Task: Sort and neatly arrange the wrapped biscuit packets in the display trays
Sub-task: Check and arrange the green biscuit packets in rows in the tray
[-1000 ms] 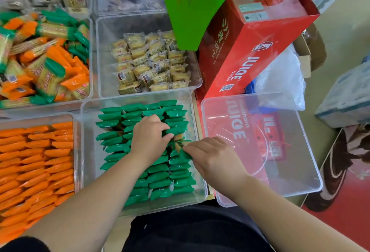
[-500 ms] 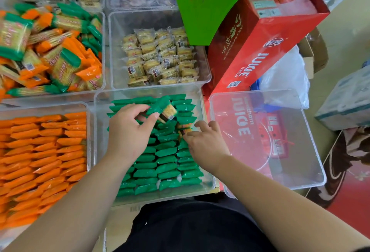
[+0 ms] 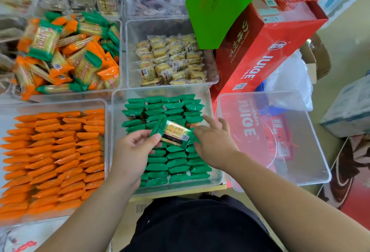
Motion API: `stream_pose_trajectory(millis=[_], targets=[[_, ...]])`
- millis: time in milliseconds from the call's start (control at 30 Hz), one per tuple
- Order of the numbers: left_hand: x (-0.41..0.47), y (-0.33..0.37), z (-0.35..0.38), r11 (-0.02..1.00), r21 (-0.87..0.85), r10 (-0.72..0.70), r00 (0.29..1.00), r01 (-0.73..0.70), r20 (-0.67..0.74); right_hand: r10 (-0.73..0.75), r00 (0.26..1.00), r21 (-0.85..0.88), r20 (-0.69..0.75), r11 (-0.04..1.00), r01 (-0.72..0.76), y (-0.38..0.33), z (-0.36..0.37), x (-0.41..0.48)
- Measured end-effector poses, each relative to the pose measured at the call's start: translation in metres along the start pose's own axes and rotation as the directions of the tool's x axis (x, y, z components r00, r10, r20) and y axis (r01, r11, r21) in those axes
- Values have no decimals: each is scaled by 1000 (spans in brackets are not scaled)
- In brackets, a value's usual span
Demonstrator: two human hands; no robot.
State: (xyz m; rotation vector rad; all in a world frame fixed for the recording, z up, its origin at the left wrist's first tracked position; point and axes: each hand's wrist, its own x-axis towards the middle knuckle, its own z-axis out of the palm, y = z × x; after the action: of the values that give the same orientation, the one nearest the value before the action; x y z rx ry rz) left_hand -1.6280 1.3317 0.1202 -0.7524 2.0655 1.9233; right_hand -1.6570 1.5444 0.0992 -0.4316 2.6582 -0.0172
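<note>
A clear tray (image 3: 118,111) in front of me holds rows of green-wrapped biscuit packets (image 3: 176,163) standing on edge. My left hand (image 3: 132,151) pinches one green packet (image 3: 174,133) by its left end, lifted flat above the rows with its clear face up. My right hand (image 3: 214,139) hovers just right of that packet, fingers spread and relaxed over the right-hand rows, holding nothing. To the left, another clear tray (image 3: 106,107) is packed with rows of orange-wrapped packets (image 3: 56,155).
Behind stands a tray (image 3: 120,55) of jumbled orange and green packets and a tray (image 3: 212,79) of pale clear-wrapped biscuits. An upturned clear tray (image 3: 300,135) lies at the right over a red box. A red juice carton (image 3: 266,43) and green box (image 3: 226,1) lean at back right.
My left hand lifted one green packet out of the rows and turned it flat. My right hand came off the packets and spread its fingers beside it.
</note>
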Motion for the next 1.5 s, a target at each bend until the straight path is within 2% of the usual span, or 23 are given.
stream_pose_trajectory(millis=[67, 100, 133, 167, 200, 233, 367, 500, 633, 700, 833, 933, 1000, 1067, 1133, 1200, 1300, 1500], targets=[[-5, 2, -1, 993, -106, -49, 998, 51, 28, 43, 986, 204, -160, 979, -9, -2, -9, -16], [-8, 3, -1, 987, -145, -63, 997, 68, 41, 95, 978, 394, -184, 919, -15, -2, -12, -24], [-12, 5, -1, 983, -170, -67, 996, 75, 54, 150, 978, 612, -142, 790, -32, -3, -16, -33], [-16, 7, -1, 980, -183, -67, 995, 80, 74, 172, 982, 798, -82, 602, -39, -4, -19, -42], [-19, 9, -1, 982, -173, -59, 993, 77, 103, 193, 980, 899, -56, 437, -34, -6, -23, -50], [-23, 10, -1, 988, -139, -44, 989, 63, 139, 234, 970, 943, -66, 331, -16, -7, -25, -58], [-34, 19, -6, 994, 67, 75, 977, -90, 202, 347, 934, 989, -88, 145, 39, -11, -31, -79], [-40, 25, -11, 983, 82, 142, 967, -162, 211, 351, 935, 998, -61, 43, 49, -8, -35, -90], [-48, 33, -9, 981, 69, 163, 968, -179, 192, 338, 939, 998, -64, 15, 63, -4, -41, -95], [-51, 36, -9, 983, 54, 163, 969, -176, 186, 301, 953, 994, -20, -94, 51, 0, -40, -96], [-54, 36, -11, 987, -156, 77, 972, -43, 220, 213, 976, 936, 38, -350, 40, 3, -37, -94], [-56, 37, -12, 921, -371, 15, 944, 114, 329, 141, 986, 832, 89, -555, 4, -4, -40, -93], [-58, 40, -11, 865, -460, -13, 926, 200, 378, 57, 993, 762, 99, -647, -38, -9, -40, -91], [-57, 41, -11, 833, -497, -19, 909, 244, 415, 0, 997, 716, 82, -696, -59, -9, -37, -89], [-55, 39, -12, 833, -490, -29, 904, 258, 426, 8, 997, 704, 76, -709, -48, -9, -39, -90], [-52, 33, -14, 861, -446, -49, 913, 243, 404, 47, 996, 738, 71, -674, -21, -8, -45, -92], [-48, 22, -16, 888, -393, -88, 926, 240, 367, 121, 991, 835, 47, -549, 28, -11, -57, -93], [-51, 26, -18, 916, -392, 60, 936, 87, 348, 200, 979, 863, 23, -499, 82, -8, -56, -90]])
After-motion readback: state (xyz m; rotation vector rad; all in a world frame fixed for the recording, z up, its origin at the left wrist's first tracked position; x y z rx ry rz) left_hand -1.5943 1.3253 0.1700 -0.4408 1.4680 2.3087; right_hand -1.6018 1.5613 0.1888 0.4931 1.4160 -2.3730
